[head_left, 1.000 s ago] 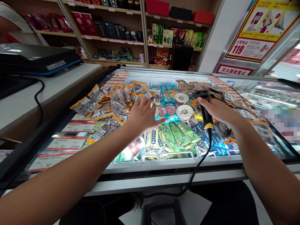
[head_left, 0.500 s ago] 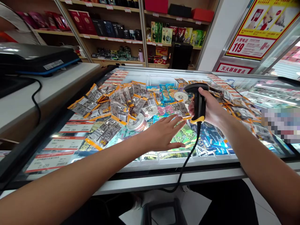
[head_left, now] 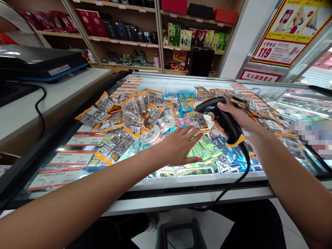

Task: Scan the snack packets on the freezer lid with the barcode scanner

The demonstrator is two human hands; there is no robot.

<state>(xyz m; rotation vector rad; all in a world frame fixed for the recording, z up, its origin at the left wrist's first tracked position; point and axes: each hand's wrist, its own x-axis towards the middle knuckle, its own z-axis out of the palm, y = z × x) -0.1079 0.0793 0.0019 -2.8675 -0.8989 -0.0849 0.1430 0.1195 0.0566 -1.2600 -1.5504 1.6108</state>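
Far to the left of the scanner [head_left: 220,119], a black till machine [head_left: 38,64] sits on the white table [head_left: 59,100]. Closer in, also on the scanner's left, orange-edged seed packets [head_left: 124,117] lie heaped on the glass-topped freezer [head_left: 181,176], with a round lidded cup [head_left: 153,135] at the heap's near edge.

Just left of the scanner, and a little nearer the person, the left hand [head_left: 178,147] lies palm down. Its grip is released, with the fingers spread and nothing held. It is on or just above the green pea packets [head_left: 207,150]; I cannot tell which. A single orange-edged packet [head_left: 198,120] lies between those fingertips and the scanner's head, right beneath the head.

The right hand [head_left: 243,124] has its grip clenched round the scanner's handle. The scanner's long axis runs from the black head, up and left, to the yellow butt, down and right. The head therefore faces left, toward that packet and the free left hand, which is the hand nearer to it. From the butt a black cable [head_left: 234,181] drops over the freezer's front edge.
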